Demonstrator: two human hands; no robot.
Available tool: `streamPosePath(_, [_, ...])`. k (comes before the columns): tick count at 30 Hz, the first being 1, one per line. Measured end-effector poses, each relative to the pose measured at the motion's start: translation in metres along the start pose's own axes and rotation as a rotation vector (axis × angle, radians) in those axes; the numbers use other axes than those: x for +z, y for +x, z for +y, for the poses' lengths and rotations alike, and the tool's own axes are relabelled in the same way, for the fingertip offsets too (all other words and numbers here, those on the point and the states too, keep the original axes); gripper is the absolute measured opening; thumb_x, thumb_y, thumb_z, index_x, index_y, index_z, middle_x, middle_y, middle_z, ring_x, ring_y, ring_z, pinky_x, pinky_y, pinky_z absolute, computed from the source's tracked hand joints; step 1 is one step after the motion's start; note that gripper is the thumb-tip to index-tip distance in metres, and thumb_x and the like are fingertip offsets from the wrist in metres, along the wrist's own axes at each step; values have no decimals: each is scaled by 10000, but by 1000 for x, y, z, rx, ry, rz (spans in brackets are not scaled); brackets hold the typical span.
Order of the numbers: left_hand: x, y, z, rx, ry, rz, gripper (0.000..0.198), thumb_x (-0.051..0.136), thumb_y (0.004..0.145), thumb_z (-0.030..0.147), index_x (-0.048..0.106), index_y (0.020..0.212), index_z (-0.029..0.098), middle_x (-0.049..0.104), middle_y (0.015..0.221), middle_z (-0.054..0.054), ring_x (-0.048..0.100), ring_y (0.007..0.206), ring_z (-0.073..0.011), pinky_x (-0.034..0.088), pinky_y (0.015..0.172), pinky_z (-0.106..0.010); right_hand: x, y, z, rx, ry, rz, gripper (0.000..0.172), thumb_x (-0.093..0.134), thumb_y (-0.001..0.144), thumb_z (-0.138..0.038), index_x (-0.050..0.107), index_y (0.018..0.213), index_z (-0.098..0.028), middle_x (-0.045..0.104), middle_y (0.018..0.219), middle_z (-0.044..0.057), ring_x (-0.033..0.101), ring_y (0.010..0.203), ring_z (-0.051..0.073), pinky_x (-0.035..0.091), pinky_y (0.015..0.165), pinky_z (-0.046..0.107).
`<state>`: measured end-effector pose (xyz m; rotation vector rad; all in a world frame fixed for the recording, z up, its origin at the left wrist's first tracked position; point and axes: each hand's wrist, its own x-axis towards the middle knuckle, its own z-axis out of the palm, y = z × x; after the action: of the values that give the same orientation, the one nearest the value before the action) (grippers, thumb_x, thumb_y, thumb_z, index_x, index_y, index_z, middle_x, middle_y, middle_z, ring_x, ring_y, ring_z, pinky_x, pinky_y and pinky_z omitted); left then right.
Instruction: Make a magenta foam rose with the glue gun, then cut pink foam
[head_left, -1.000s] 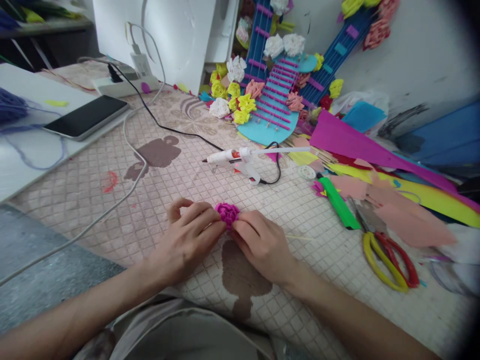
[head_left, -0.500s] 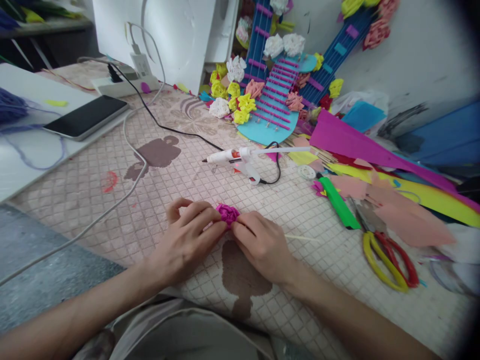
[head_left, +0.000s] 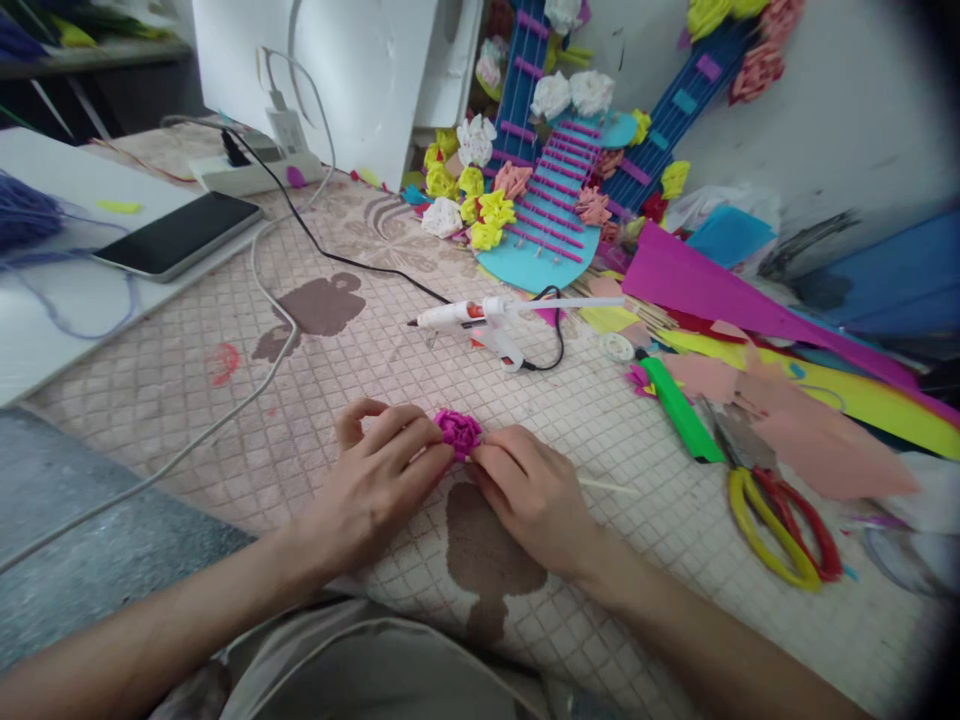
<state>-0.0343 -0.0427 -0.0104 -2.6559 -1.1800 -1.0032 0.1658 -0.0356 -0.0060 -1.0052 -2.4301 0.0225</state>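
Note:
A small magenta paper flower (head_left: pixel 458 432) with crumpled petals is held just above the patterned tablecloth (head_left: pixel 360 375). My left hand (head_left: pixel 386 465) pinches its left edge between thumb and fingers. On the other side, the fingertips of my right hand (head_left: pixel 529 490) are closed at the flower's lower right edge; a thin pale stick (head_left: pixel 609 487) shows beyond that hand, and whether the hand holds it I cannot tell. Beyond the flower lies a white glue gun (head_left: pixel 469 318) on its side, a glue stick jutting from its back.
Right of my hands lie scissors (head_left: pixel 784 525) with yellow and red handles, a green cutter (head_left: pixel 682 408) and coloured paper sheets (head_left: pixel 832 435). A phone (head_left: pixel 180 235), a power strip (head_left: pixel 259 172) and cables sit at left. Flower-covered paper models (head_left: pixel 551 200) stand at the back.
My right fingertips have shifted slightly right along the flower's edge, showing a little more of it. My left hand keeps its pinch. The whole view has drifted slightly.

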Motion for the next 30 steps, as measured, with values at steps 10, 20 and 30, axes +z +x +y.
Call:
streamPosePath(10, [-3,0,0,-30,-28,-51,130,466,956,189,596,964,194,628,915,-19,504,938,-185,283,872,-423,-20,-29,28,95,-40,11,70,525,898,-138,590,913,-160,612,868,67,561,803,181,485,713,312])
streamPosePath(20, [-4,-6,-7,-29,-50,11,75,550,912,159,615,930,193,660,886,-18,533,923,-190,284,890,-431,-36,-28,119,327,-296,62,91,522,884,-227,587,929,-181,623,911,100,556,920,271,473,810,428])
streamPosePath(30, [-6,-7,-8,-21,-40,-41,96,531,921,177,619,936,212,664,892,-12,540,917,-185,287,898,-434,-1,80,99,284,200,-100,333,687,756,-402,634,990,-172,660,950,90,589,900,250,463,757,368])
